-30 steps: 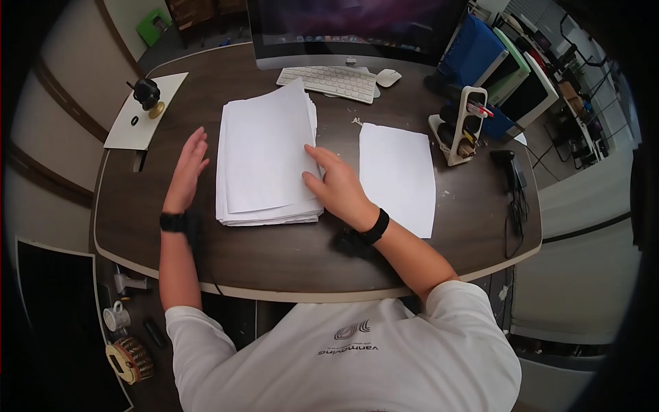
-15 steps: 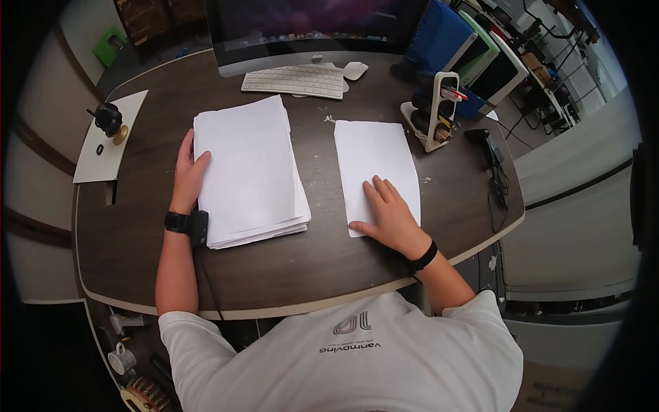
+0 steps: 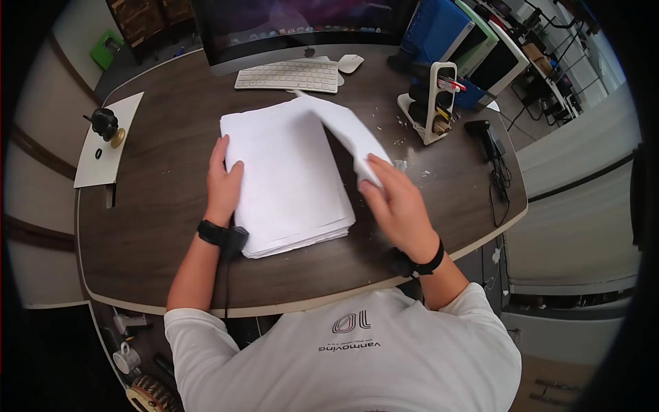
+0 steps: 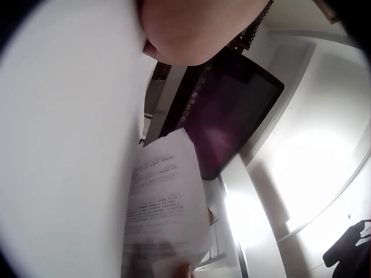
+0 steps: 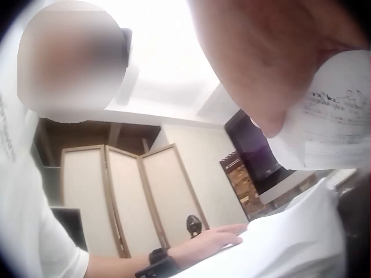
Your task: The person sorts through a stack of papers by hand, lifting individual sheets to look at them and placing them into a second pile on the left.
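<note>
A thick stack of white paper (image 3: 281, 178) lies on the desk, its sheets slightly uneven at the near and right edges. My left hand (image 3: 224, 187) rests along the stack's left edge, fingers fairly straight and thumb on the top sheet. To the right, my right hand (image 3: 403, 211) pinches the near end of a single sheet of paper (image 3: 349, 129) between thumb and fingers. That sheet is lifted and bent, its far end at the stack's upper right corner. Printed lines show on the underside of the sheet (image 4: 165, 208) in the left wrist view.
Behind the stack are a keyboard (image 3: 288, 75), a mouse (image 3: 350, 63) and a monitor (image 3: 302, 27). A white pen holder (image 3: 431, 130) and a black corded device (image 3: 487, 141) stand at the right. Paper scraps (image 3: 401, 165) dot the desk. A white board (image 3: 96, 161) bears a small black object.
My right hand moved from the stack to the separate sheet on the right, then lifted it and brought it left toward the stack. My left hand came to the stack's left edge.
</note>
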A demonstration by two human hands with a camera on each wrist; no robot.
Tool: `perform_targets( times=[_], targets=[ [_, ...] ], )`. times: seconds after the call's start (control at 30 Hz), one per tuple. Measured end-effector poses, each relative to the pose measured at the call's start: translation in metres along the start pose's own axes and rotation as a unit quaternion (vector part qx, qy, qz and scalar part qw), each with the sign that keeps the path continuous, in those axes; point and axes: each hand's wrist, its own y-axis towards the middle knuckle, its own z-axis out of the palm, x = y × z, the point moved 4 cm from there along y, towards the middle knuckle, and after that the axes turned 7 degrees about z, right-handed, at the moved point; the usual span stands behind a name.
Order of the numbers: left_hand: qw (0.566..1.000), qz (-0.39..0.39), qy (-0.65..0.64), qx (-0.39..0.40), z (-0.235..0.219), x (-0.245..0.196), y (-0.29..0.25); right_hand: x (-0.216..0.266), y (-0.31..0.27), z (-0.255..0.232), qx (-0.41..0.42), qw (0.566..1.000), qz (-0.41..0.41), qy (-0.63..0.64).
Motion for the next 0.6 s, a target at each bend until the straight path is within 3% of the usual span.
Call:
perform_targets(
  times=[0.13,0.2,0.27,0.33,0.37,0.4,0.43,0.5,0.57,0.6],
  targets=[
    [0.998,-0.016,0.065,-0.015,0.032,-0.041,-0.012,0.029,-0.001,0.048,0.067,0.988,-0.090,-0.105],
    [0.996,-0.018,0.083,-0.023,0.040,-0.048,-0.013,0.035,-0.008,0.066,0.087,0.983,-0.092,-0.134],
    [0.995,-0.050,0.080,-0.031,0.044,-0.047,-0.014,0.040,-0.011,0.075,0.129,0.983,-0.095,-0.095],
    [0.996,-0.019,0.078,-0.030,0.044,-0.046,-0.014,0.036,-0.004,0.070,0.137,0.982,-0.094,-0.086],
    [0.997,-0.050,-0.051,-0.040,0.045,-0.041,-0.013,0.032,0.002,0.066,0.144,0.982,-0.093,-0.077],
    [0.979,-0.080,-0.179,-0.049,0.046,-0.038,-0.012,0.020,0.012,0.056,0.119,0.986,-0.071,-0.088],
    [0.979,-0.079,-0.179,-0.049,0.044,-0.036,-0.013,0.005,0.023,0.046,0.095,0.991,-0.030,-0.093],
    [0.921,-0.103,-0.367,-0.075,0.043,-0.034,-0.016,-0.030,0.036,0.036,0.069,0.992,0.011,-0.101],
    [0.942,-0.109,-0.310,-0.073,0.046,-0.036,-0.016,-0.066,0.041,0.044,0.149,0.979,0.137,-0.028],
    [0.958,-0.118,-0.251,-0.074,0.046,-0.036,-0.016,-0.068,0.040,0.044,0.148,0.979,0.137,-0.028]
  ],
)
